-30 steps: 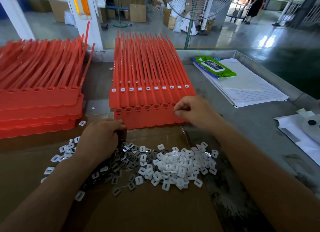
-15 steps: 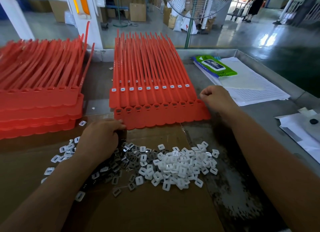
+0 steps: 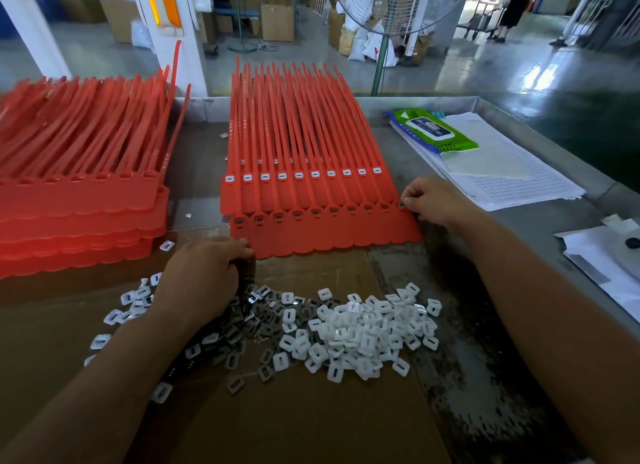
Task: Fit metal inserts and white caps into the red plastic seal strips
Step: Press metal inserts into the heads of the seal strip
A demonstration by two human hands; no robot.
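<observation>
Right hand (image 3: 433, 200): fingers curled, tips pinching the right end of the front red seal-strip sheet (image 3: 325, 233) (anything between them is hidden). Left hand (image 3: 204, 273): curled at that sheet's 7 o'clock corner, grip not discernible, above the metal inserts (image 3: 242, 328). White caps (image 3: 360, 332): heaped at 6 o'clock. Capped sheet (image 3: 304, 145): 12 o'clock, partly overlapping. Stacked red sheets (image 3: 79, 200): 9 o'clock. Wet-wipes pack (image 3: 433, 131): 2 o'clock.

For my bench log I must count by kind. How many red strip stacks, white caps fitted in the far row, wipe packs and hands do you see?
Red strip stacks: 2
Fitted white caps: 10
Wipe packs: 1
Hands, left and right: 2
Total: 15
</observation>
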